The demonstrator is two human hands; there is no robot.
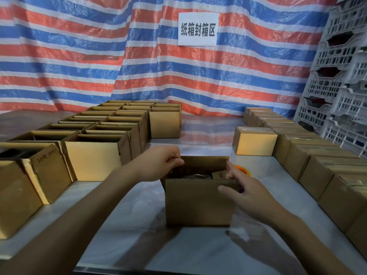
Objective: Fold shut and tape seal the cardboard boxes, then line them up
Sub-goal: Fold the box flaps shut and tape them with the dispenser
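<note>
Between the two hands, at the near middle of the tabletop (139, 205), stands the box (198, 203) now being worked on, its top not yet closed. Its long axis runs left to right across the person, so the long flaps sit on the near and far sides and the short ones at the ends. The far flap (206, 162) and near flap (198, 184) both stand upright, and the right flap (218, 174) leans inward over dark contents that are too dim to identify. The left hand (158, 163) has its fingers curled on the box's top edge at the far-left corner, gripping it. The right hand (244, 191) is at the near-right corner, its fingers fairly straight against the right flap and its thumb lying on the near flap. Each hand is nearest its own end, so the short flaps probably go down first, then the long pair folds towards the middle line. An orange roll (243, 170), likely tape, shows just beyond the right hand, closer to it than to the left. Open boxes (93, 157) crowd the left side, and a sealed row (317, 167) runs along the right, with one sealed box (255, 142) beside it.
</note>
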